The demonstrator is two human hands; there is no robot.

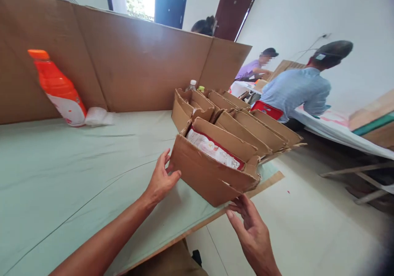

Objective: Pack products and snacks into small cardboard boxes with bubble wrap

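Note:
Several cardboard boxes without lids stand in a cluster at the table's right end. The nearest cardboard box [205,171] holds a white printed item with a red edge [212,146]. My left hand [162,177] is at this box's left corner, fingers apart, the fingertips partly behind the corner. By the lower right corner is my right hand [248,222], its thumb and fingers spread with nothing between them. Whether either hand touches the cardboard I cannot tell. Behind the near box sit more cardboard boxes [261,130], their contents mostly hidden.
An orange bottle [63,89] and a crumpled white packet [97,116] stand on the green-covered table [76,185]. A tall cardboard screen [144,62] lines the back. A small bottle top [192,83] shows behind the boxes. Two people sit at a white-covered table [347,134] at right.

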